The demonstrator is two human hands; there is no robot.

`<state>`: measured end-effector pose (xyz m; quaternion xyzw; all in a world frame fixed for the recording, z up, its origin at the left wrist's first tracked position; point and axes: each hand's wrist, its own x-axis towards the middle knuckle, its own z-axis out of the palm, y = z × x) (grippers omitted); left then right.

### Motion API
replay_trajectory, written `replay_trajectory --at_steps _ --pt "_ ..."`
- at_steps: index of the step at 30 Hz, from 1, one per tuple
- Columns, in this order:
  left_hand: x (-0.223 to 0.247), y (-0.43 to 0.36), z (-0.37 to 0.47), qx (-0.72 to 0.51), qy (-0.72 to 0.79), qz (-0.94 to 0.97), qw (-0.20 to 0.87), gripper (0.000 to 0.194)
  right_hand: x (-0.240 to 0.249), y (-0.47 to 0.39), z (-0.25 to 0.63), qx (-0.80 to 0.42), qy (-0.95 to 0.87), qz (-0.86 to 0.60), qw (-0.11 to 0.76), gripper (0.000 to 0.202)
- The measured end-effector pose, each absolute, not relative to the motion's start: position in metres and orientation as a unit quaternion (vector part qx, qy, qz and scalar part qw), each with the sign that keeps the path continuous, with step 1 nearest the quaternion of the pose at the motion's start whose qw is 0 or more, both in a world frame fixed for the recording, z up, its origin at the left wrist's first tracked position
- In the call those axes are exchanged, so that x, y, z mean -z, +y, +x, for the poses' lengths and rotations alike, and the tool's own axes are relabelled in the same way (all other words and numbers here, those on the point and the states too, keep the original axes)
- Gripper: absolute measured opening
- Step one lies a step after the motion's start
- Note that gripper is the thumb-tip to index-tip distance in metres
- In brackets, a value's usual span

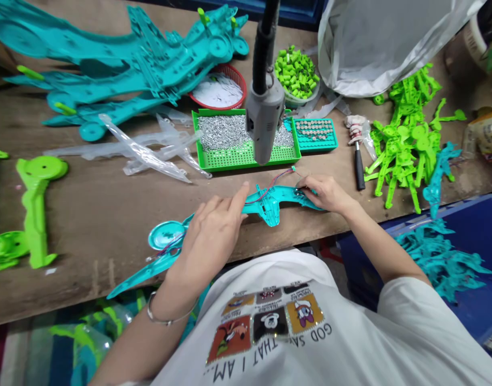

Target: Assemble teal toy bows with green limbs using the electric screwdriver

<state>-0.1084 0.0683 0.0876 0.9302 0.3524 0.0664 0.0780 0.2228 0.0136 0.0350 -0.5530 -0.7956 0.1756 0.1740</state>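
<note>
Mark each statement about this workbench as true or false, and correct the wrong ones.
1. The left hand lies across the long teal piece. True.
2. The bracelet is on the right wrist. False: the bracelet is on the left wrist.
3. The black-handled tool lies on the bench, touched by neither hand. True.
4. The red basket holds bright green caps. False: the red basket holds white material.
5. The right hand is inside the green tray. False: the right hand is at the teal piece.
</note>
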Motion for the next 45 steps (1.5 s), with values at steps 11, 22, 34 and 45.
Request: replay_trajectory --at_steps 11,22,34,45 --pt "-0.094 0.073 -0.106 -0.046 0.344 0.937 0.036 0.059 -0.057 0.031 0.224 -0.232 -0.818 -0.502 0.156 0.026" --pt "-0.099 0.077 -0.109 -0.020 0.350 0.936 0.046 0.059 -0.037 0.029 0.227 -0.220 -0.810 -0.496 0.224 0.024" --pt "-0.111 0.078 -0.105 -0.019 0.342 0.939 0.036 0.061 -0.076 0.050 0.209 -0.279 -0.752 -0.581 0.139 0.021" --pt "-0.114 0.079 -0.103 -0.025 0.345 0.937 0.054 0.059 -0.080 0.050 0.200 -0.214 -0.787 -0.574 0.068 0.026"
